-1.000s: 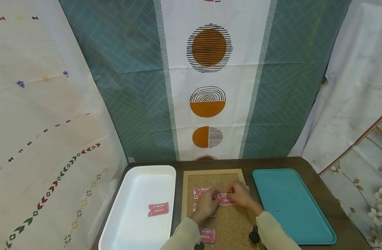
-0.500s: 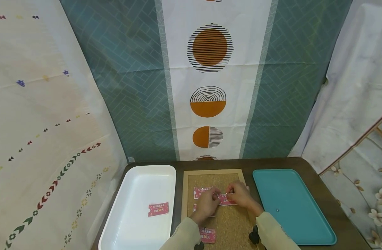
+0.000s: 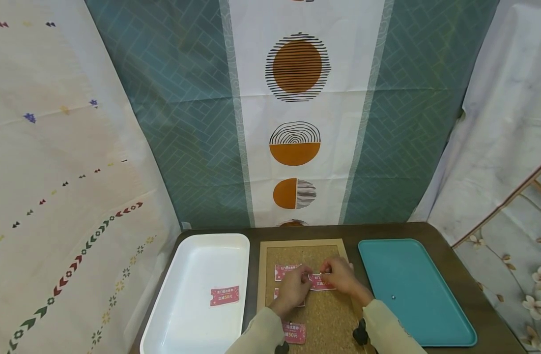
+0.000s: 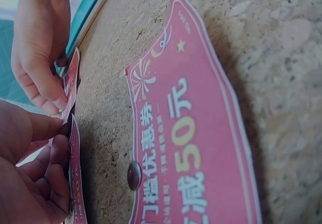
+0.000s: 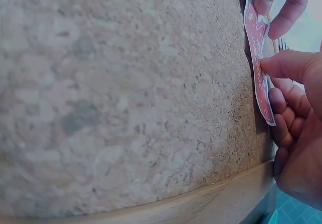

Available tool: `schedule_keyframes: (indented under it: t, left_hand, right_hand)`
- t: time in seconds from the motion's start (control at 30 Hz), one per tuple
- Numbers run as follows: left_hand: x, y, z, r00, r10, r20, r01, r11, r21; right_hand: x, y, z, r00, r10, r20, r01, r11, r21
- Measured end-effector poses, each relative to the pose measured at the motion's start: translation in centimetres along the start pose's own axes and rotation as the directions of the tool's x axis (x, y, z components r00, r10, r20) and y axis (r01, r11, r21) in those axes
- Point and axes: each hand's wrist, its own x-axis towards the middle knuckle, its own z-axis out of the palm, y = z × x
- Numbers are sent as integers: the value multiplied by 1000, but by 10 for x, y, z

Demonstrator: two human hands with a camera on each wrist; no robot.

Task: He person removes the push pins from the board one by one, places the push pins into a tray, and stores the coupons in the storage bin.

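Observation:
A pink paper coupon (image 3: 320, 282) lies against the upper right of the cork board (image 3: 327, 319), with both hands at its top edge. My left hand (image 3: 294, 287) pinches its left end. My right hand (image 3: 340, 275) pinches it farther right; in the right wrist view the thumb lies on the face of the coupon (image 5: 257, 73), the other fingers curled at its edge. Down the board's left side are more coupons: a top one (image 3: 283, 272), a middle one mostly hidden by my left hand, and a lower one (image 3: 295, 334). A metal thumbtack (image 4: 134, 176) holds the large near coupon (image 4: 196, 133).
Left of the board stands a white tray (image 3: 190, 255) with one pink coupon (image 3: 224, 296) in it. A teal tray (image 3: 420, 275) lies to the right, bearing a small metal tack (image 3: 393, 297). All sit on a dark brown table (image 3: 434, 236) backed by hanging cloth.

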Motion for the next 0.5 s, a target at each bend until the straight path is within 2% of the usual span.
schedule_keyframes:
  t: [0.5]
  left_hand:
    - [0, -1, 1, 1000, -10, -2, 10, 1000, 0]
  right_hand:
    - [2, 2, 1, 1000, -12, 6, 12, 1000, -26]
